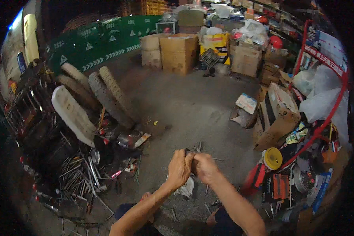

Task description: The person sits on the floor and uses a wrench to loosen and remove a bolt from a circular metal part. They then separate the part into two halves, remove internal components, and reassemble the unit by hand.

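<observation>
My left hand (179, 168) and my right hand (205, 166) meet at the lower middle of the view, both with fingers closed. A small dark object (193, 168) shows between them; my fingers cover most of it, so its kind does not show. Below my hands a pale grey metal piece (187, 188), flat with a rounded edge, lies on the ground between my legs. Just past my hands lie several thin metal tools or rods (200, 146).
At left stand worn tyres (106, 96) and a long white panel (72, 114), beside a heap of metal tools (76, 173). Cardboard boxes (179, 53) line the back. To the right are a taped carton (277, 110), a red metal frame (322, 128) and a yellow-lidded tub (272, 158).
</observation>
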Motion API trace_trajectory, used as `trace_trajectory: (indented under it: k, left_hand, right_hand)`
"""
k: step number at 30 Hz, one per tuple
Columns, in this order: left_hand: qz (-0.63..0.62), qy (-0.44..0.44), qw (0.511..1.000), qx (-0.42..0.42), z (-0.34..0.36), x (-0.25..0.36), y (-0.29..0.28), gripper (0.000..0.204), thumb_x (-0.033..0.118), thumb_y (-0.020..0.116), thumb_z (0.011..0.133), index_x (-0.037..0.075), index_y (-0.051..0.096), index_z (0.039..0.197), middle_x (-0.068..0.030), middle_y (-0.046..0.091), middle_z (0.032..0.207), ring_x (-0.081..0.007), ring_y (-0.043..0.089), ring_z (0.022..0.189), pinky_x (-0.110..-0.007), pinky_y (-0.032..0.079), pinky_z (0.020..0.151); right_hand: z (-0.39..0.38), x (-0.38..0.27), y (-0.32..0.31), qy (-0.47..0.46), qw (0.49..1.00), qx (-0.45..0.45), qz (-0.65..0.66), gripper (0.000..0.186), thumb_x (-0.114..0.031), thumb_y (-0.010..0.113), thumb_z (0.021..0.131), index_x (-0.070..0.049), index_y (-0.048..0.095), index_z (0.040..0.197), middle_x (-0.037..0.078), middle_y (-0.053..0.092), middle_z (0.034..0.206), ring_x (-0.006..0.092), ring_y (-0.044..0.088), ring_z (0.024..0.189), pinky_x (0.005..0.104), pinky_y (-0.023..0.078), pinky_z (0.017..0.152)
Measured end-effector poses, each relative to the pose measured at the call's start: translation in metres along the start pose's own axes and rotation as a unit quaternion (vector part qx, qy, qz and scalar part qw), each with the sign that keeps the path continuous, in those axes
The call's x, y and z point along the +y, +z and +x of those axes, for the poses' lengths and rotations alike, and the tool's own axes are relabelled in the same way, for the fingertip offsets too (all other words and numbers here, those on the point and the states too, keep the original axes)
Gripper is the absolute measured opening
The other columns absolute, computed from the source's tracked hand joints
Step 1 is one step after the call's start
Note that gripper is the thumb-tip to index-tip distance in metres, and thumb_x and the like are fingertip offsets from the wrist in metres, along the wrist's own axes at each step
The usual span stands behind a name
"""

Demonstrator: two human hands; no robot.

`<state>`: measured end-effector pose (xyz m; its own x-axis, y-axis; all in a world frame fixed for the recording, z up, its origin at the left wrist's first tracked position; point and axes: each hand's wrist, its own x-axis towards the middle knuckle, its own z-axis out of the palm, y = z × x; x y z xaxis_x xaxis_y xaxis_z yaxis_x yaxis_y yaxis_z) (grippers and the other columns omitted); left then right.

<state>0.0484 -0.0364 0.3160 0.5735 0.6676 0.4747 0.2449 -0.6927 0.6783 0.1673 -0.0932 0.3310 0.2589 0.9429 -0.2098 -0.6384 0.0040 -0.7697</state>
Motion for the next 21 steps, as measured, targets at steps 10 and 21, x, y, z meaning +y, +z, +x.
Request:
trace_trajectory:
  k: [10, 21]
  left_hand:
    - [-0.312, -0.063, 0.929, -0.19, 0.001, 0.005, -0.039, 0.03, 0.016, 0.055, 0.095, -0.004, 0.053, 0.117, -0.0082, 0.061, 0.102, -0.0133, 0.054, 0.093, -0.032, 0.045, 0.081]
    - [0.045, -0.201, 0.974, -0.096, 0.0, -0.059, -0.077, 0.043, 0.042, 0.058, 0.088, 0.001, 0.069, 0.085, -0.0213, 0.066, 0.081, -0.0305, 0.067, 0.074, -0.04, 0.049, 0.069]
  right_hand:
    - [-0.034, -0.052, 0.008, 0.014, 0.962, 0.005, -0.272, 0.02, -0.011, 0.073, 0.079, 0.004, 0.067, 0.09, 0.008, 0.067, 0.078, 0.0151, 0.063, 0.064, 0.0289, 0.051, 0.058]
    - [-0.034, -0.073, -0.025, -0.05, 0.928, 0.111, -0.352, 0.027, -0.014, 0.069, 0.083, 0.01, 0.063, 0.092, 0.019, 0.067, 0.079, 0.0237, 0.068, 0.063, 0.032, 0.057, 0.058]
